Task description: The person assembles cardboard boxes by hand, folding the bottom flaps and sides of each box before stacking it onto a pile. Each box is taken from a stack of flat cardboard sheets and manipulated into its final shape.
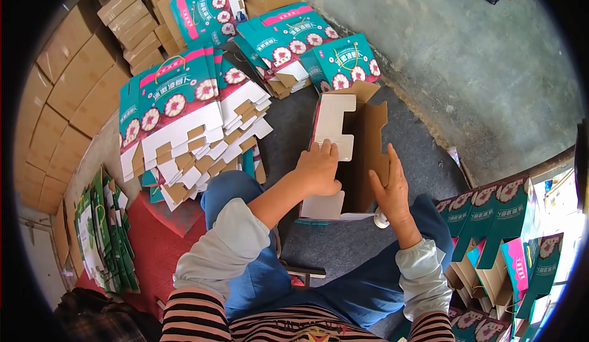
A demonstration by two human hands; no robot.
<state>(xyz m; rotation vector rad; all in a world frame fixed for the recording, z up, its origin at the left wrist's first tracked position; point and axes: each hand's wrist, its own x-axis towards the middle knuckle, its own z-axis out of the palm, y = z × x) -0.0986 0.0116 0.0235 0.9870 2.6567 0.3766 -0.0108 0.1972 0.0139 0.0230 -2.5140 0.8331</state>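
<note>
A half-folded cardboard box (362, 139) rests between my knees, brown inside with white flaps and a teal printed outside. My left hand (319, 169) presses flat on a white flap at the box's left side. My right hand (390, 188) grips the brown right wall of the same box. A small white cylinder (381, 220) shows just under my right wrist. Just left of my left knee lies a fanned stack of flat teal box blanks (184, 121), within reach.
More teal blanks (307, 41) lie ahead on the floor. Plain brown cartons (73, 90) are stacked along the left. Folded teal boxes (503, 219) pile up at the right. A red mat (159, 244) lies beside my left leg, and grey concrete floor (478, 78) spreads to the right.
</note>
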